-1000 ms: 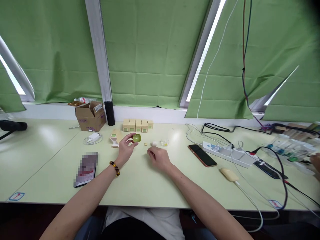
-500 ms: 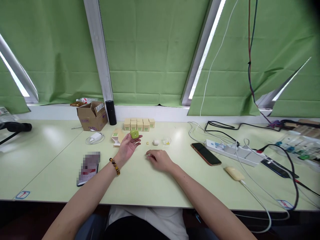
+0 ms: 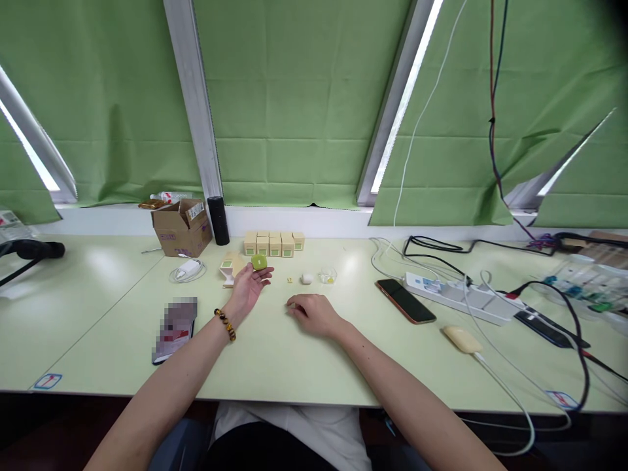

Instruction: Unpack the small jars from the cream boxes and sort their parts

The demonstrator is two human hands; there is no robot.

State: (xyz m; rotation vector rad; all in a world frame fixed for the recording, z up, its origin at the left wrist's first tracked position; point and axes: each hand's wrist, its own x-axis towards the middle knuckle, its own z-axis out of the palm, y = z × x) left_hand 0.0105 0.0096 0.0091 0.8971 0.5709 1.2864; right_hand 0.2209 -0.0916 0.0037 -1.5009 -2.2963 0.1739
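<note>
My left hand [image 3: 248, 289], palm up with a beaded bracelet on the wrist, holds a small rounded green earbud case [image 3: 259, 262] at its fingertips, above the table. A little light mark shows on the case's face. My right hand [image 3: 314, 314] rests on the table with its fingers loosely curled in, and nothing shows in them. Beyond it lie a tiny yellow piece [image 3: 290, 280], a small white rounded piece [image 3: 307, 279] and a clear plastic piece [image 3: 328, 275] with yellow in it. An opened cardboard packet [image 3: 229, 267] is partly behind my left hand.
Several small cream boxes [image 3: 275, 244] line the back, near a black cylinder [image 3: 218, 221] and an open carton [image 3: 181, 229]. Phones lie at left [image 3: 175, 329] and right [image 3: 405, 301]. A power strip [image 3: 458, 298] with tangled cables and a cream mouse-shaped item [image 3: 462, 339] occupy the right.
The green case has shifted slightly left and turned in my left hand, and the fingers show more below it. My right hand stays in place.
</note>
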